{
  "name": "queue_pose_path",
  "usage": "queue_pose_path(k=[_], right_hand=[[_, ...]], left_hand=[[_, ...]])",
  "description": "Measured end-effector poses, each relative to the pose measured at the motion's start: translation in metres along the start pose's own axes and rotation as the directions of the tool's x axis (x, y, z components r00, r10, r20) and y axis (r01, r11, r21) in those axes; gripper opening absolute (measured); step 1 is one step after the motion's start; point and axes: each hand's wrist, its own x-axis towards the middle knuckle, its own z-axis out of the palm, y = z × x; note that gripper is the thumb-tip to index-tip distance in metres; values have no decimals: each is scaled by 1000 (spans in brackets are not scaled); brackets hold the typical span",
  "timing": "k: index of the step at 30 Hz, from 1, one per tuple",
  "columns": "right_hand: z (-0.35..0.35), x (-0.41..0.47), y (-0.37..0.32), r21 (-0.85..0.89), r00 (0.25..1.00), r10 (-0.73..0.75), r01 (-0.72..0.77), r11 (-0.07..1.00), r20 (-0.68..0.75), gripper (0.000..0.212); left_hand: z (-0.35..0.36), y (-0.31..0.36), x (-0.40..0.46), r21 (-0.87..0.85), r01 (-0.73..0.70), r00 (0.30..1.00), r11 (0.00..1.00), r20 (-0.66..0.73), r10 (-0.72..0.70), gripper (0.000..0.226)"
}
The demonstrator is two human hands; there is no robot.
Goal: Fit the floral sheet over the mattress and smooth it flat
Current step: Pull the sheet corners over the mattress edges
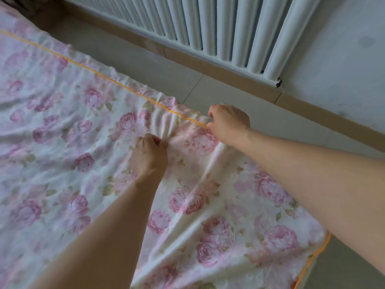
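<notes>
Both your hands are bunched into the floral sheet at the far edge of the bed.

Your left hand is curled knuckles-up, pinching a ridge of the floral sheet, arm reaching straight forward. Your right hand is stretched further out, wrist bent, fingers closed on the fabric right at the orange piping, though exactly how much cloth it holds is hard to make out. The sheet lies spread and wrinkled across the bed, beside the tiled floor and white radiator.
</notes>
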Motion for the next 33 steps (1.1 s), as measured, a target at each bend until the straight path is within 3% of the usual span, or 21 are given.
queue_pose_path(k=[4, 7, 10, 13, 14, 16, 18, 20, 22, 25, 27, 29, 33], right_hand=[[-8, 6, -14, -87, 993, 29, -19, 996, 116, 11], [-9, 11, -30, -77, 998, 32, -28, 997, 59, 17], [-3, 21, -42, 44, 997, 72, -71, 996, -26, 22], [8, 30, -40, 176, 997, 64, -54, 983, -52, 21], [11, 31, -36, 230, 998, 43, -31, 973, -50, 22], [19, 25, -29, 349, 999, -10, 24, 937, -42, 30], [27, 12, -26, 483, 997, -56, 72, 873, -46, 44], [33, -3, -26, 618, 999, -35, 38, 786, -17, 54], [36, -19, -27, 759, 999, 19, -46, 650, 44, 58], [37, -42, -19, 810, 993, 120, -89, 580, 23, 55], [37, -63, -7, 761, 988, 145, -59, 646, -46, 54], [39, -87, 4, 685, 982, 151, -32, 728, -115, 58], [44, -139, 31, 527, 947, 216, -62, 847, -237, 60]], left_hand=[[-10, 0, 11, 28, -8, 1000, 1000, -27, 9, 9], [-18, -5, 28, -186, 102, 993, 977, -46, -112, 15], [-4, -23, 58, -475, 149, 980, 867, -45, -193, 33], [-10, -15, 46, -497, 159, 976, 853, -53, -212, 15], [-14, -7, 34, -491, 156, 977, 857, -54, -208, 7], [-12, 4, 13, -463, 72, 989, 884, -80, -123, 22], [0, 16, -10, -385, -119, 985, 915, -159, 61, 36], [17, 29, -42, -361, -361, 931, 860, -191, 311, 40], [30, 41, -66, -440, -497, 853, 748, -92, 514, 48], [51, 39, -54, -152, -657, 744, 739, 31, 668, 56], [48, 46, -41, 33, -607, 781, 794, 210, 588, 62], [43, 54, -35, 74, -480, 845, 874, 309, 437, 68], [37, 56, -39, 134, -457, 866, 879, 292, 406, 74]])
